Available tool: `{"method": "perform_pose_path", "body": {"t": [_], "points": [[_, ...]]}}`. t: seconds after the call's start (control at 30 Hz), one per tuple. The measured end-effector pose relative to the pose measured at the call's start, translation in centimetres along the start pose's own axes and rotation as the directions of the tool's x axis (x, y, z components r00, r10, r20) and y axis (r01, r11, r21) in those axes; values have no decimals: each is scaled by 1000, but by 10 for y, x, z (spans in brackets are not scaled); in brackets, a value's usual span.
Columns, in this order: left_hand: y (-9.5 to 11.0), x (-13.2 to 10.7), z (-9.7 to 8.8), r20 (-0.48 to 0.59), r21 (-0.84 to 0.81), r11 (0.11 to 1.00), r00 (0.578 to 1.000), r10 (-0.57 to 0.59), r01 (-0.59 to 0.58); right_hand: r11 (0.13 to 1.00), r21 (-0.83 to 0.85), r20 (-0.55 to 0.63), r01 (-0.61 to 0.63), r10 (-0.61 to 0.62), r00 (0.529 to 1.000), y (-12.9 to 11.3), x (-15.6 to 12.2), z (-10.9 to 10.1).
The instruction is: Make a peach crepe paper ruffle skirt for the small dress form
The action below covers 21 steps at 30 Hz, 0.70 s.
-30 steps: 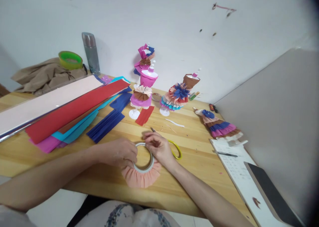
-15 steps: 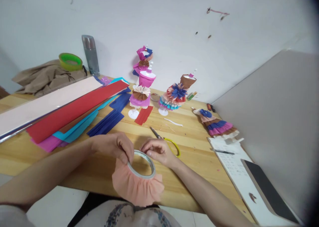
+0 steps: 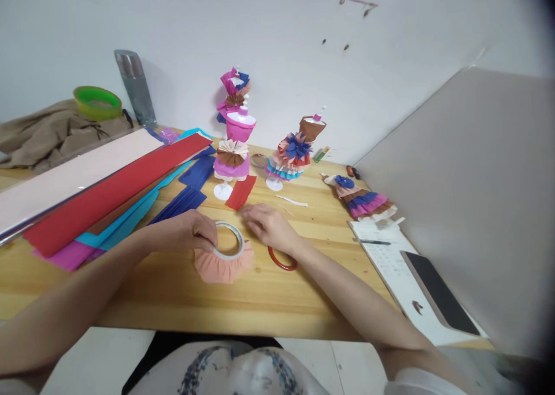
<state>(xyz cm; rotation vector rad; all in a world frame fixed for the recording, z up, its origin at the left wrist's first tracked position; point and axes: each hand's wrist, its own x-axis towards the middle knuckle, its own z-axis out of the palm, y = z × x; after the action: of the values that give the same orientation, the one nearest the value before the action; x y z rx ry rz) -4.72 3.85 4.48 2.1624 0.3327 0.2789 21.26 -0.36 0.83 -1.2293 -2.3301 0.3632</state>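
Note:
My left hand (image 3: pixel 197 230) pinches the left rim of a tape roll (image 3: pixel 236 233), a pale grey-white ring. Gathered peach crepe paper (image 3: pixel 223 268) fans out along the ring's lower edge. My right hand (image 3: pixel 271 224) hovers to the right of the roll, apart from it, with fingers reaching forward and nothing visible in them. Just beyond its fingertips lies a red crepe paper strip (image 3: pixel 241 192). Below that hand shows a red scissor handle (image 3: pixel 282 261); the blades are hidden beneath the hand.
Dress forms in paper outfits, one pink (image 3: pixel 240 126) and one brown-topped (image 3: pixel 312 129), stand at the back. Long crepe paper sheets (image 3: pixel 117 192) lie left, near a bottle (image 3: pixel 136 88) and green tape roll (image 3: pixel 97 103). A paper dress (image 3: pixel 359 197), notebook (image 3: pixel 377 256) and tablet (image 3: pixel 437 291) lie right.
The tape roll with its peach ruffle has gone forward, away from my body. My right hand has left the roll's edge and now covers part of the scissors. The view has shifted slightly.

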Motion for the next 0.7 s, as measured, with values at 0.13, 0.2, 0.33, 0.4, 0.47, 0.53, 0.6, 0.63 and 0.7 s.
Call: {"method": "perform_pose_path", "body": {"t": [0.13,0.2,0.33,0.4,0.47,0.53,0.6,0.63,0.7], "points": [[-23,1,4,-18,160,987,1000,-7,10,978,-183,62,-103,116,991,18,26,3],[-28,2,5,-10,186,982,1000,-5,6,974,-191,88,-119,138,987,33,38,4],[-23,5,10,37,206,978,999,-10,2,964,-199,53,-177,190,980,60,55,3],[-20,6,13,35,231,973,999,-5,-3,971,-182,27,-158,166,986,65,55,1],[-20,8,17,37,255,967,999,4,-14,983,-149,20,-107,111,994,61,51,1],[-24,8,20,50,268,963,998,26,-39,994,-108,42,-32,36,998,54,42,2],[-29,9,22,45,271,960,997,56,-66,996,-66,79,59,-54,995,50,32,4],[-32,9,23,39,273,959,997,66,-74,995,-54,78,88,-84,993,49,28,4],[-34,9,23,23,274,958,997,77,-80,993,-49,42,110,-108,993,50,20,4]]}}
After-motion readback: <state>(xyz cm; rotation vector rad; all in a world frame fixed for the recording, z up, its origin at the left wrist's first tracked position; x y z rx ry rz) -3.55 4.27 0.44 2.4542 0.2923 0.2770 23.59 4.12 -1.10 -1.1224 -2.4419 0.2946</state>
